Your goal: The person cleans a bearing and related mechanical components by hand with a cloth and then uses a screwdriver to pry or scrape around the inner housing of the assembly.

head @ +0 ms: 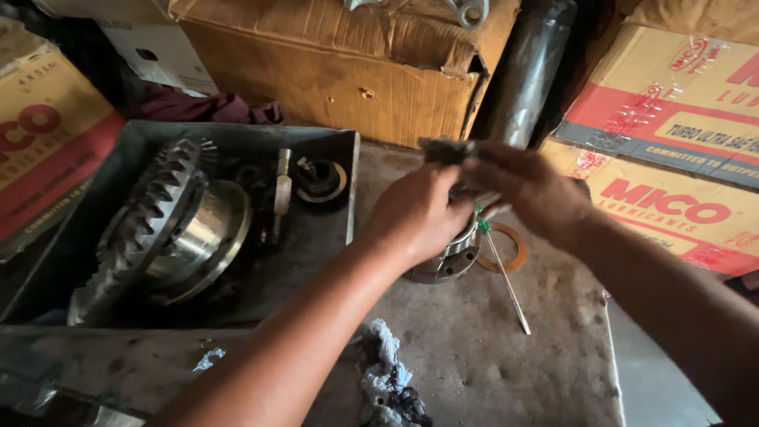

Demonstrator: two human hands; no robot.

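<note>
Holding a round steel bearing part (452, 255) upright on the grimy workbench (474, 348), my left hand (415, 213) cupped over its top, fingers curled down around it. My right hand (526, 186) sits just above and to the right, fingertips pinched on a dark, frayed scrap of rag (444, 150) (blurred, so I cannot tell its exact shape).

Risks as I judge them:
- The part looks oily; my left palm covers only the upper half, so it could slip sideways and skid toward the bench edge.
- A thin rod with a green tip (506, 277) leans out from under my hands; a knock from my right wrist could send it rolling.
- A copper-coloured washer ring (506, 247) lies flat just beside the part; it could be dragged off with the rod.
- Loose threads from the rag might snag inside the part.

Position: the part is directly beneath my left hand, touching it, and below-left of my right. 1 big ring gear (166, 229) rests in the metal tray (348, 166) well to the left, apart from both hands. A dirty cloth wad (387, 379) lies near my left forearm.
</note>
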